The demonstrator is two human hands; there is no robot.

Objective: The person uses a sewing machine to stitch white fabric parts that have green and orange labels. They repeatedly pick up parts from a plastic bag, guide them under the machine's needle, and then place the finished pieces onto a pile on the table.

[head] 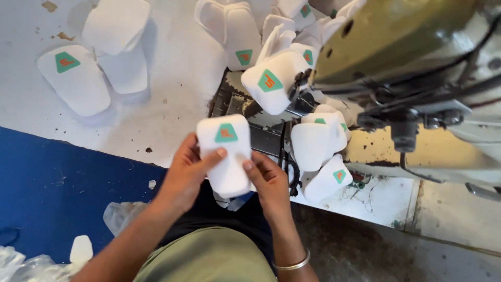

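White padded piece [228, 154] with green triangle patch sits between your left hand [183, 175] and right hand [269, 180], fingers closed on its edges, patch facing you, before the sewing machine [407, 62].

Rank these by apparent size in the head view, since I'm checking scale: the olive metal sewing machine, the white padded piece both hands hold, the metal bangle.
1. Olive metal sewing machine, by far the largest.
2. White padded piece with a green patch, though nearness to the camera enlarges it.
3. Metal bangle, smallest.

Sewing machine [417, 62] cut off top right
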